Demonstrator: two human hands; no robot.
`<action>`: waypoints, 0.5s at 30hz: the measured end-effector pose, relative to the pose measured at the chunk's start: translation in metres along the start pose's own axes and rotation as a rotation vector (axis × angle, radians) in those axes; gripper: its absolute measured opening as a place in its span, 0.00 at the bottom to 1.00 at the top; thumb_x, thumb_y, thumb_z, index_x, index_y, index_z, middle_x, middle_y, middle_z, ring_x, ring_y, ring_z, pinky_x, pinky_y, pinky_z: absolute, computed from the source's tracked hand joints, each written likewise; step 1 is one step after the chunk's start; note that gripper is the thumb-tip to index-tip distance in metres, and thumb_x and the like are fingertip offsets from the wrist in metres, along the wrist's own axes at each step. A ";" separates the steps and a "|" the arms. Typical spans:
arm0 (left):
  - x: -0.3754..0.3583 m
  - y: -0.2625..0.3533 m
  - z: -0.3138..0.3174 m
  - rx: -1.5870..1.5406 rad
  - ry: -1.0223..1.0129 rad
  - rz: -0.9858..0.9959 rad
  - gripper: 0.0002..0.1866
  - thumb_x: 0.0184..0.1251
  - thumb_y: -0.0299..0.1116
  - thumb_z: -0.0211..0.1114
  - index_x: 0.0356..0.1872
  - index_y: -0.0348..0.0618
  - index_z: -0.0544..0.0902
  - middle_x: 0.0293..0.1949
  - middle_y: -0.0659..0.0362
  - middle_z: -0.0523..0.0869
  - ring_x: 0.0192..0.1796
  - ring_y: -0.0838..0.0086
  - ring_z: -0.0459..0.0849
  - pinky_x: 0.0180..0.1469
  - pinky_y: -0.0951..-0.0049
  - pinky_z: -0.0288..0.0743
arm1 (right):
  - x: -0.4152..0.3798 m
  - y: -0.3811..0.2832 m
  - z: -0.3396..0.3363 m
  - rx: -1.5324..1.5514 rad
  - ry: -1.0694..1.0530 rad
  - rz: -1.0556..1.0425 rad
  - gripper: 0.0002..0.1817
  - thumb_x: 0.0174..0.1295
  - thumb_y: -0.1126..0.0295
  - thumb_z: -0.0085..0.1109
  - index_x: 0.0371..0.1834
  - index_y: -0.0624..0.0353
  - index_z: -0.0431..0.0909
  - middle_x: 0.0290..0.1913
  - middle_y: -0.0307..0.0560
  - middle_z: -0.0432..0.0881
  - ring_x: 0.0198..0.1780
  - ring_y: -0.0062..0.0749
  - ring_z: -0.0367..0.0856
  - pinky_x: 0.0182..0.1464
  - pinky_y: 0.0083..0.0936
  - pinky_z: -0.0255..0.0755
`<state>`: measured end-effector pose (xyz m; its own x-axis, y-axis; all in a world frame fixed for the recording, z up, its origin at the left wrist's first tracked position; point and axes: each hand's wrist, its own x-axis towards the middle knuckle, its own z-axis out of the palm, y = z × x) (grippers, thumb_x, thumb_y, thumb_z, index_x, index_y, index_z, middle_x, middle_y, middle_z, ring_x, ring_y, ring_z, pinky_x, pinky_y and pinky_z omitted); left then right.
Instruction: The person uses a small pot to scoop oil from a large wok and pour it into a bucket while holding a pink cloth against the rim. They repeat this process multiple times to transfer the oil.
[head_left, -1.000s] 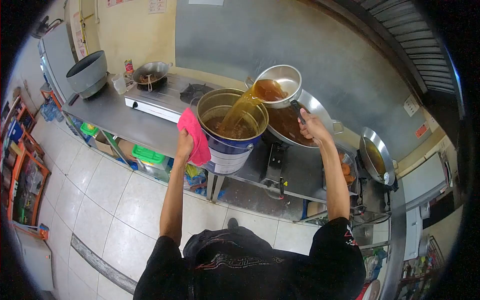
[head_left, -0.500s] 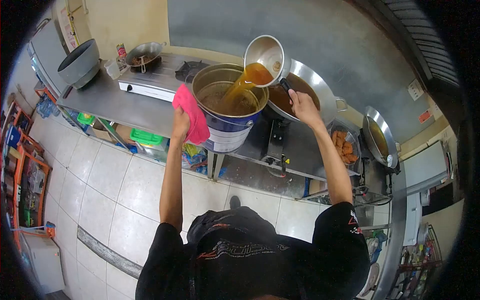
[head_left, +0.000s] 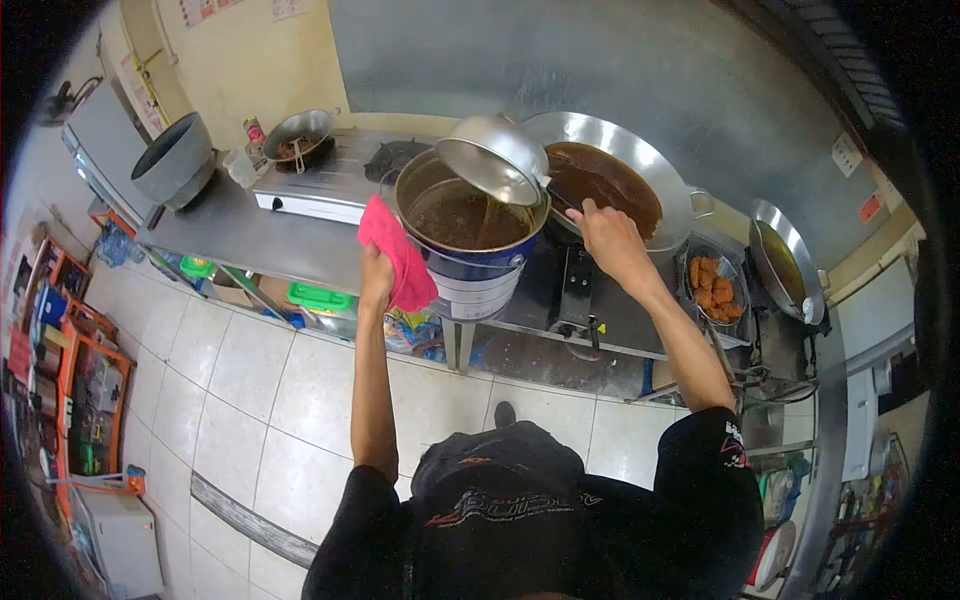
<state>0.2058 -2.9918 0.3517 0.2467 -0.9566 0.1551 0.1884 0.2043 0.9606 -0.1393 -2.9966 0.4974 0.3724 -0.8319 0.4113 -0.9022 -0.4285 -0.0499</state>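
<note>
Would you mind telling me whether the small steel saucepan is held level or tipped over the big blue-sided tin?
Tipped. The small steel saucepan, in the right hand, shows its underside while a thin brown stream falls into the big blue-sided tin.

A grey tub (head_left: 172,160) stands at the far left of the steel worktop (head_left: 230,228), beside a small wok (head_left: 297,134) on a burner. To the right, fried pieces fill a basket (head_left: 714,290) near another oil-filled wok (head_left: 787,262). Green crates (head_left: 320,297) sit below.
</note>
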 end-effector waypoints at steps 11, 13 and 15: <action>-0.002 -0.020 -0.003 -0.189 0.000 0.020 0.10 0.67 0.27 0.55 0.47 0.38 0.75 0.36 0.61 0.81 0.36 0.76 0.81 0.37 0.74 0.77 | 0.031 0.094 0.019 1.134 -0.507 0.496 0.24 0.73 0.51 0.40 0.29 0.63 0.69 0.14 0.36 0.64 0.14 0.22 0.61 0.15 0.22 0.53; -0.005 -0.016 -0.001 -0.133 0.033 -0.030 0.11 0.65 0.25 0.52 0.47 0.38 0.76 0.37 0.63 0.81 0.38 0.79 0.79 0.41 0.76 0.74 | 0.031 0.109 0.017 1.265 -0.499 0.547 0.22 0.73 0.51 0.38 0.32 0.60 0.67 0.16 0.28 0.58 0.14 0.11 0.52 0.13 0.15 0.42; -0.003 -0.019 -0.003 -0.138 0.027 -0.030 0.10 0.65 0.25 0.52 0.46 0.39 0.76 0.36 0.63 0.80 0.38 0.79 0.79 0.40 0.76 0.74 | 0.034 0.146 0.027 1.613 -0.461 0.744 0.21 0.74 0.53 0.38 0.34 0.61 0.66 0.17 0.29 0.57 0.14 0.12 0.51 0.13 0.14 0.42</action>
<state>0.2045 -2.9918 0.3321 0.2638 -0.9573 0.1185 0.3244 0.2038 0.9237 -0.2520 -3.0970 0.4800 0.3144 -0.8857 -0.3416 0.0716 0.3809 -0.9218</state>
